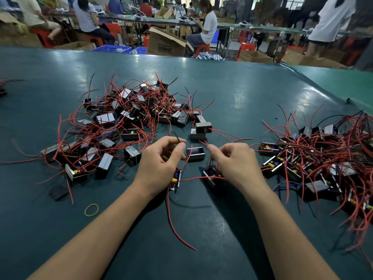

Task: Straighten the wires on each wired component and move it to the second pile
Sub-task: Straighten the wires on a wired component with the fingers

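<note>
1. the left hand (161,158) hangs over the green table (252,93) with its fingers curled, pinching a thin black wire (176,137) between thumb and forefinger; the wire's free end sticks up and away from the person.
2. under the heel of that hand sits a wired component (176,179), a small dark block with a silver side and a yellow part, partly hidden by the palm. whether the palm touches it cannot be told.
3. a long red wire (175,225) runs from this component toward the person and curves off to the right, lying on the table.
4. the right hand (234,160) is curled too, its thumb and forefinger nipping a red wire near the fingertips.
5. a second component (210,175) lies just below the right hand, tilted, partly covered by the fingers; which component the pinched red wire belongs to is not clear.
6. a lone component (195,153) rests on the table between the two hands.
7. a big tangled pile (125,122) of components with red and black wires lies to the left and farther back.
8. another pile (323,158) spreads out to the right, near the table's edge.
9. a yellow rubber band (91,209) lies flat by the left forearm, and a small black ribbed piece (58,192) sits just left of it.
</note>
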